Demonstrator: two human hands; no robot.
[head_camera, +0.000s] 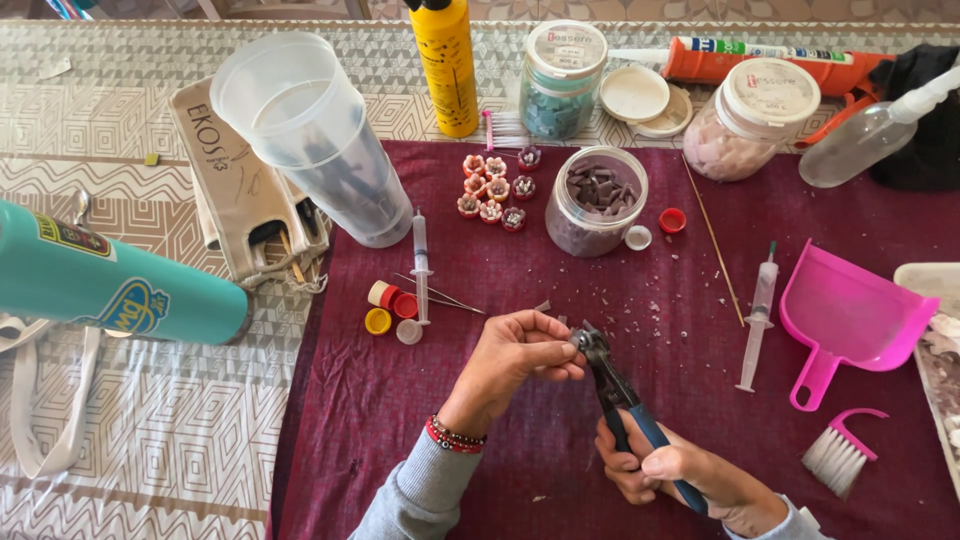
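Note:
My right hand (680, 475) grips the blue-and-black handles of tile nippers (612, 385), jaws pointing up and left. My left hand (515, 358) pinches a small dark tile piece (572, 340) right at the jaws, above a maroon cloth (400, 400) dotted with small chips. Just beyond stands an open jar of dark purple tiles (596, 200), its white lid off.
Two syringes (421, 265) (757, 315) lie on the cloth, with bottle caps (390, 305), small flower-like cups (492, 188), a thin stick (715, 240), a pink dustpan (850, 315) and brush (840, 450). A clear pitcher (310, 135), teal bottle (110, 280), yellow bottle (447, 65), tile jars and a sealant tube stand around.

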